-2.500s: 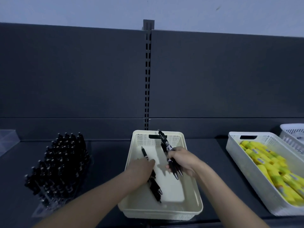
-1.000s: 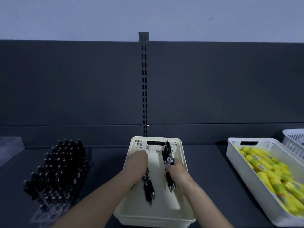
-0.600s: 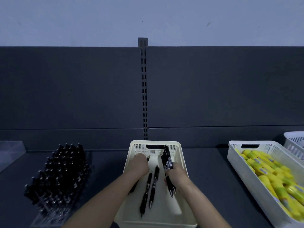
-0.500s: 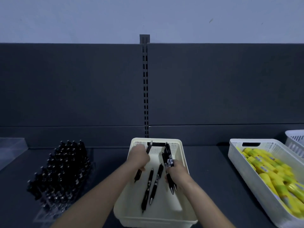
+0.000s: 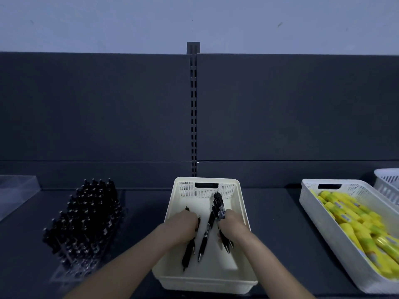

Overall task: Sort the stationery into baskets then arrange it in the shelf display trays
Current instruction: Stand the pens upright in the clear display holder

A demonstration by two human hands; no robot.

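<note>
Cream basket [image 5: 206,182] stood on the shelf [image 5: 277,223]. Inside it, right hand [image 5: 234,228] gripped a bundle of black pens [image 5: 218,205]; left hand [image 5: 183,229] curled round a single pen [image 5: 186,258]. One loose pen [image 5: 205,236] lay between the hands.

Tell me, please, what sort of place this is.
Probably a shop's stationery aisle: a dark shelving unit with a slotted upright, a clear display tray packed with black pens, and a white basket of yellow markers beside it.
</note>
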